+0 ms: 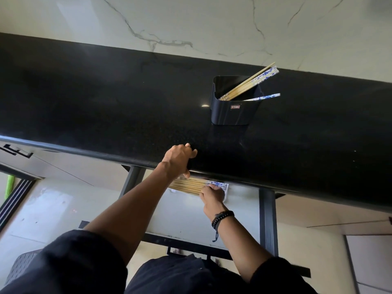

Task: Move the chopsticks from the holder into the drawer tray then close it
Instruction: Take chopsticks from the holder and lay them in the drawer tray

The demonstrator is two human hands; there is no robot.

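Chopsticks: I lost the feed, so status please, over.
Left hand grips counter edge; right hand on chopsticks in drawer tray, grip unclear. Remaining chopsticks in holder. Drawer open, path looks clear.

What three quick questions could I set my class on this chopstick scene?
1. True or false: the holder is empty.
2. Fill in: the left hand rests on the edge of the black ____.
3. Which hand touches the chopsticks in the drawer? A) left hand B) right hand
Key: 1 false, several sticks stand in it; 2 counter; 3 B.
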